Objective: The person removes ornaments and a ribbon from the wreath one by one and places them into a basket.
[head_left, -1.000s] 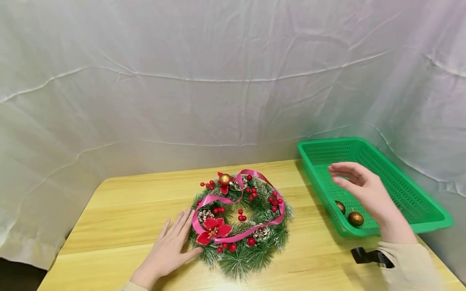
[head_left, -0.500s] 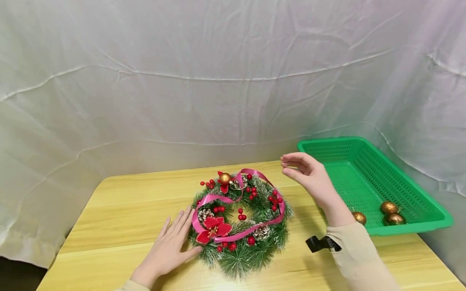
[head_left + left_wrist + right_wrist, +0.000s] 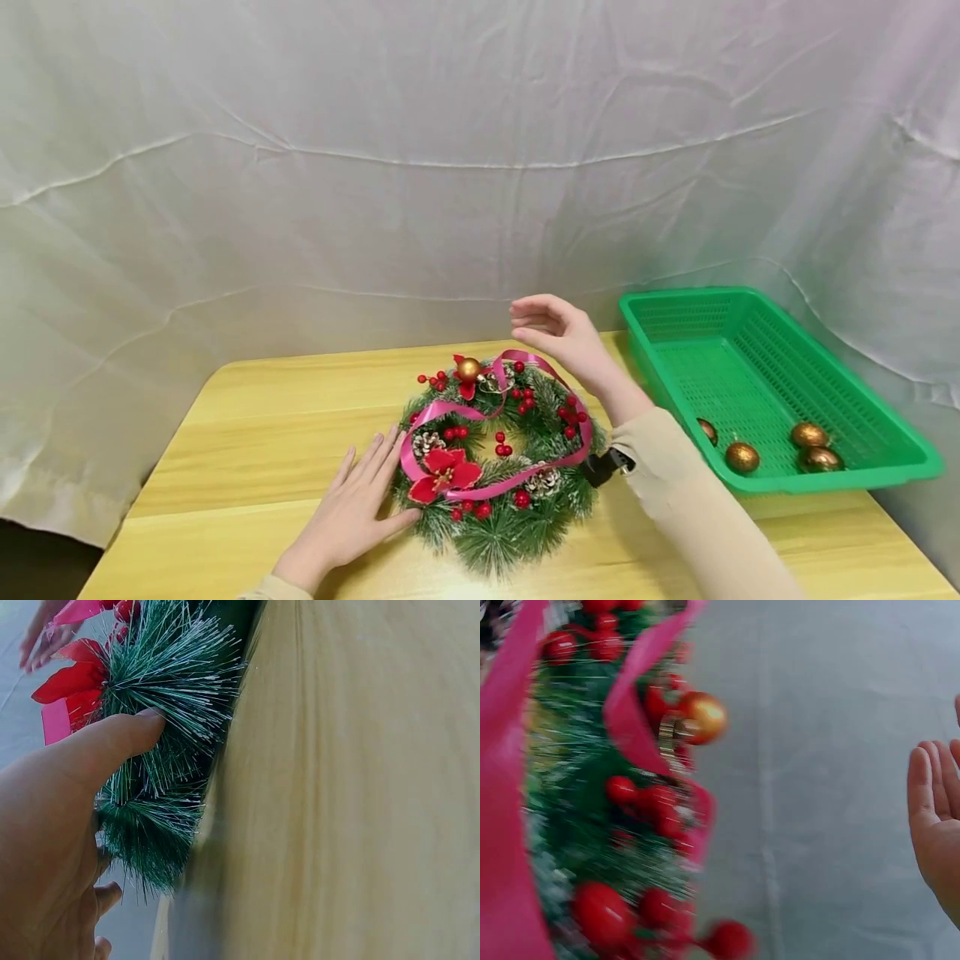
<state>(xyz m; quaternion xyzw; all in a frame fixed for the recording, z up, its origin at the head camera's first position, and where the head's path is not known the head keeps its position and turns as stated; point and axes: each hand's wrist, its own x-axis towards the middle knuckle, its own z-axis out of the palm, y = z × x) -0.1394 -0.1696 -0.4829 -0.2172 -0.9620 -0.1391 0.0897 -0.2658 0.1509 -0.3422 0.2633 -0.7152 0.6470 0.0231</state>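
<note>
A green Christmas wreath (image 3: 495, 537) lies on the table, dressed with red berries (image 3: 503, 450), pine cones, a red poinsettia (image 3: 444, 477) and a gold ball (image 3: 468, 369) at its far side. Loops of pink ribbon (image 3: 517, 482) run over it. My left hand (image 3: 352, 508) rests flat at the wreath's left edge, fingers spread; in the left wrist view its thumb touches the green needles (image 3: 165, 682). Above the wreath's far right part hovers my right hand (image 3: 566, 342), fingers loosely bent and holding nothing. The right wrist view catches its palm and fingers (image 3: 934, 780) beside the decorations.
A green plastic basket (image 3: 675, 417) stands at the table's right side with several bronze-gold balls (image 3: 742, 457) in its near end. Behind the wooden table (image 3: 262, 433) hangs a pale grey cloth (image 3: 375, 225). A black wrist strap piece (image 3: 606, 467) juts from the right sleeve.
My right hand has swept left from over the basket to above the wreath's far right part, uncovering more balls in the basket. The left hand stays in place.
</note>
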